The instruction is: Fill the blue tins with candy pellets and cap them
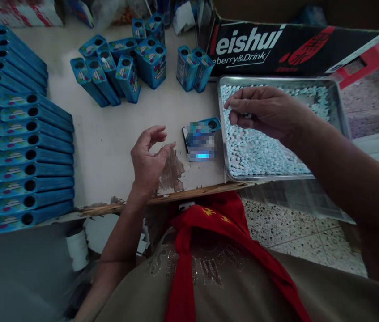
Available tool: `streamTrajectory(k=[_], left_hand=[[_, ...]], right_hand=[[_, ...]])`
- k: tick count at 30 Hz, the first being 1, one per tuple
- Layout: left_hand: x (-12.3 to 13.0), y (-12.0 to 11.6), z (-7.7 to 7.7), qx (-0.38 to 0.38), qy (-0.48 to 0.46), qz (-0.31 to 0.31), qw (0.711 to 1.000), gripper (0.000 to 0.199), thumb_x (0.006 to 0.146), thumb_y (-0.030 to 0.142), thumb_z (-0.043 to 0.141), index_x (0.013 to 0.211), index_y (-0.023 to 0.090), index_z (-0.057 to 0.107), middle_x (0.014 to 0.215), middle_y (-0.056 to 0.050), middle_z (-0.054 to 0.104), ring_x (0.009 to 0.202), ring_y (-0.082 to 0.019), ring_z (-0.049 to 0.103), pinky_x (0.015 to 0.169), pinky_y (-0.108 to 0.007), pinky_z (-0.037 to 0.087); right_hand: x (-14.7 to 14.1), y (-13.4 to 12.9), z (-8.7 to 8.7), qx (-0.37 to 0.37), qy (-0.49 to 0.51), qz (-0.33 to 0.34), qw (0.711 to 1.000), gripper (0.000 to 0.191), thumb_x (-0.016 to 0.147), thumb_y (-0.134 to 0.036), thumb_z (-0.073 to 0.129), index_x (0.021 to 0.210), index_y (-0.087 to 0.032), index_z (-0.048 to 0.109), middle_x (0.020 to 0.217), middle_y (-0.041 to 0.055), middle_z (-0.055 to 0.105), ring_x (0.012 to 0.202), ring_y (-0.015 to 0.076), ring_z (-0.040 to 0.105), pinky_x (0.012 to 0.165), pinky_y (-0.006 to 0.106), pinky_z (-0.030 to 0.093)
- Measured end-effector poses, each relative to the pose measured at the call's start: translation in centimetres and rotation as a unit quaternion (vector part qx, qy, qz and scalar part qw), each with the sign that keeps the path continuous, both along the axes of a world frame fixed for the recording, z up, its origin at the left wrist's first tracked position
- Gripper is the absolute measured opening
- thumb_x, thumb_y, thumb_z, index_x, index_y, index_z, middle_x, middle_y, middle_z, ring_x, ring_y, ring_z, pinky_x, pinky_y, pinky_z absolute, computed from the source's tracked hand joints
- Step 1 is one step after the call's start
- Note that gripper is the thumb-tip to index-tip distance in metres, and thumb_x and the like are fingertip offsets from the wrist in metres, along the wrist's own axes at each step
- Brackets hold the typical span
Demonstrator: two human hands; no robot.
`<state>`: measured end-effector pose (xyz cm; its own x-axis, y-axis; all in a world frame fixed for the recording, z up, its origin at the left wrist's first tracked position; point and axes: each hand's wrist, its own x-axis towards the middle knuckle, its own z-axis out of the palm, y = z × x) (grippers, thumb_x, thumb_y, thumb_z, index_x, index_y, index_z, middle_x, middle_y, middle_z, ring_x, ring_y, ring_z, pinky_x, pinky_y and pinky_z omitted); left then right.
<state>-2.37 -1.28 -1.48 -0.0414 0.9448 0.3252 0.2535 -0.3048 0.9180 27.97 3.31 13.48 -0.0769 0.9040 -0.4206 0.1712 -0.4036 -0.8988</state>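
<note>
My left hand [150, 154] is held over the worn front part of the table, its fingers curved apart with nothing between them. Just right of it a blue candy tin [212, 124] with a round hole in its top stands on a small digital scale [201, 154]; both are partly blurred. A metal tray [223, 134] holds many small pale blue and white candies [259, 154]. Above the tray's left side is my right hand [259, 109], palm partly down, fingers closed together. A few pale candies show between its curled fingers.
Rows of blue tins [31, 147] are stacked along the left. Several more tins [118, 67] stand at the back, with a pair [194, 67] nearer the tray. A black carton [243, 49] stands behind the tray. The table's chipped wooden front edge [189, 193] lies against a red apron.
</note>
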Motion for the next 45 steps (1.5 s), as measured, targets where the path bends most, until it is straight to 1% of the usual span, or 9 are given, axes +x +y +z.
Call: streamTrajectory(k=[7,12,17,22,27,30,33,39,45], left_hand=[[6.8,2.0,0.7,0.126,0.214,-0.067,0.966,0.072,0.1,0.052,0.098,0.159,0.023,0.07,0.16,-0.02,0.073,0.156,-0.047,0.064,0.137,-0.065,0.049],[8.8,5.2,2.8,0.058,0.4,-0.138,0.904,0.039,0.105,0.01,0.082,0.141,0.022,0.077,0.133,-0.016,0.083,0.13,-0.037,0.077,0.101,-0.046,0.066],[-6.0,12.7,10.5,0.082,0.321,0.046,0.942,0.065,0.08,0.007,0.109,0.133,0.023,0.077,0.136,-0.011,0.082,0.127,-0.038,0.076,0.118,-0.055,0.062],[-21.9,21.8,17.1,0.014,0.249,0.219,0.943,0.067,0.059,-0.013,0.108,0.109,0.016,0.074,0.098,0.009,0.074,0.098,-0.018,0.07,0.134,-0.05,0.052],[-26.1,23.3,14.4,-0.139,0.227,0.152,0.952,0.057,0.065,-0.024,0.088,0.099,0.021,0.078,0.075,0.019,0.066,0.078,-0.011,0.054,0.111,-0.02,0.055],[-27.4,22.1,11.4,-0.181,0.215,0.102,0.954,0.048,0.066,-0.014,0.091,0.087,0.027,0.075,0.072,0.017,0.068,0.08,-0.015,0.06,0.107,-0.027,0.058],[-28.9,21.7,9.1,-0.199,0.216,0.067,0.954,0.047,0.061,-0.002,0.102,0.081,0.03,0.074,0.078,0.011,0.074,0.09,-0.022,0.064,0.126,-0.041,0.053],[-27.7,21.2,6.9,-0.232,0.316,0.11,0.913,0.054,0.075,0.045,0.12,0.087,0.029,0.07,0.094,0.001,0.07,0.138,-0.031,0.059,0.155,-0.063,0.008],[-24.1,18.2,8.4,-0.201,0.278,0.132,0.93,0.053,0.084,0.048,0.115,0.087,0.026,0.067,0.123,-0.008,0.076,0.163,-0.035,0.045,0.154,-0.066,0.004]], right_hand=[[6.4,0.1,-3.3,0.174,-0.185,0.059,0.965,0.011,0.11,-0.029,0.081,0.1,-0.026,0.079,0.107,0.0131,0.08,0.11,0.031,0.074,0.083,0.039,0.059],[6.2,3.3,-7.9,0.33,-0.239,0.109,0.907,0.021,0.094,-0.036,0.094,0.113,-0.038,0.085,0.115,0.0106,0.08,0.116,0.0427,0.073,0.09,0.053,0.062],[-3.9,8.4,-6.3,0.329,-0.366,0.194,0.849,0.018,0.108,-0.023,0.071,0.116,-0.022,0.088,0.128,0.0218,0.086,0.115,0.0412,0.078,0.106,0.053,0.056],[-15.5,15.1,-5.6,0.364,-0.385,0.27,0.804,0.035,0.112,-0.016,0.059,0.138,-0.019,0.083,0.145,0.0207,0.082,0.13,0.0408,0.076,0.103,0.047,0.054],[-20.5,18.3,-7.3,0.348,-0.326,0.276,0.835,0.026,0.11,-0.007,0.066,0.09,-0.022,0.067,0.088,0.0078,0.074,0.109,0.0289,0.071,0.095,0.034,0.049],[-19.6,17.8,-7.5,0.347,-0.262,0.275,0.857,0.052,0.114,-0.017,0.078,0.072,-0.026,0.049,0.068,0.0019,0.052,0.106,0.0252,0.066,0.096,0.03,0.048],[-16.9,15.8,-6.5,0.323,-0.282,0.277,0.86,0.052,0.107,-0.016,0.088,0.069,-0.026,0.053,0.07,0.0045,0.055,0.114,0.0304,0.067,0.098,0.034,0.051],[-9.6,7.0,-2.5,0.238,-0.528,0.309,0.754,0.02,0.11,-0.037,0.078,0.097,-0.024,0.086,0.102,0.0171,0.085,0.113,0.0447,0.08,0.087,0.047,0.052],[-4.6,-0.1,-2.3,0.162,-0.611,0.335,0.698,0.034,0.117,-0.036,0.063,0.125,-0.02,0.093,0.113,0.0184,0.091,0.104,0.0411,0.085,0.076,0.042,0.047]])
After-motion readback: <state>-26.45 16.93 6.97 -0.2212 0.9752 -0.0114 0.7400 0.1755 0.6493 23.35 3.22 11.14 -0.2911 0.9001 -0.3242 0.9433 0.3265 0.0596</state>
